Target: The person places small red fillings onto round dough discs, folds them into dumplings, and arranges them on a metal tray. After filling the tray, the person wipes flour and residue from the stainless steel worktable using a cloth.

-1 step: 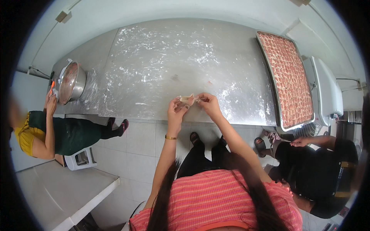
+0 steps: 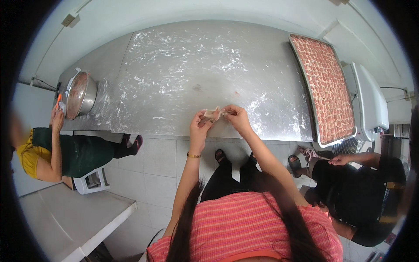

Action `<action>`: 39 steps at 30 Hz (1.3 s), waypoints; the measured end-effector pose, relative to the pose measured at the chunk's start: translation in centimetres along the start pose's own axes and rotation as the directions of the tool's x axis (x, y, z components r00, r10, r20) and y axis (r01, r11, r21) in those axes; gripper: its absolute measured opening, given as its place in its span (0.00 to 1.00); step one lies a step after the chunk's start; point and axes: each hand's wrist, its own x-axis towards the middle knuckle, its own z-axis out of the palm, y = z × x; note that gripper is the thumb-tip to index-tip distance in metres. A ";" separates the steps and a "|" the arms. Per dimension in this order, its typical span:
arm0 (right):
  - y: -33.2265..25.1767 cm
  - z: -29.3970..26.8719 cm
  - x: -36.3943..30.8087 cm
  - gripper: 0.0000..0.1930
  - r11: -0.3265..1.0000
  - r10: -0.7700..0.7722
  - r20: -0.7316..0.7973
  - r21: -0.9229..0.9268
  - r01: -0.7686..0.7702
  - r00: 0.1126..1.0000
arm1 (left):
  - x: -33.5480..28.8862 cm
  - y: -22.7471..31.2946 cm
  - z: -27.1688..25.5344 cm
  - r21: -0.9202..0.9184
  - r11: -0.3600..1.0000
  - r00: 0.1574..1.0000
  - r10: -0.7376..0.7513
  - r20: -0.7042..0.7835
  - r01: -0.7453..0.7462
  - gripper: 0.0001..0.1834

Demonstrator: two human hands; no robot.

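Above the front edge of the steel table (image 2: 174,74), both of my hands are on a small, pale dumpling wrapper (image 2: 212,114) with a pinkish patch of filling. My left hand (image 2: 199,125) closes its fingers on the wrapper's left and near side. My right hand (image 2: 237,118) pinches close at the right edge; a thin, light piece shows at these fingertips, too small to tell its kind. On the right end of the table lies a large metal tray (image 2: 301,70) packed with rows of open-topped dumplings (image 2: 325,87) with pink filling.
White flour streaks the tabletop. At the left end stands a steel bowl (image 2: 91,97) of pinkish mixture, where a co-worker in yellow (image 2: 43,155) holds something orange. A person in black (image 2: 353,192) sits at my right. A white appliance (image 2: 371,105) stands beyond the tray.
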 end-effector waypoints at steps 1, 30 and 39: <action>-0.1 -0.4 -0.2 0.15 0.997 -0.062 -0.033 -0.037 0.061 0.998 | 0.0 -0.2 0.0 0.087 0.994 0.998 -0.060 -0.022 0.061 0.10; -0.4 -2.2 -1.4 0.13 0.739 -0.333 0.191 -0.556 0.381 0.924 | -0.1 -0.3 2.1 0.699 0.667 0.957 0.072 0.283 -0.257 0.18; -0.9 -2.1 -2.5 0.14 0.751 -0.279 0.102 -0.597 0.283 0.955 | 0.8 -0.2 2.5 0.787 0.548 0.941 0.001 0.337 -0.282 0.13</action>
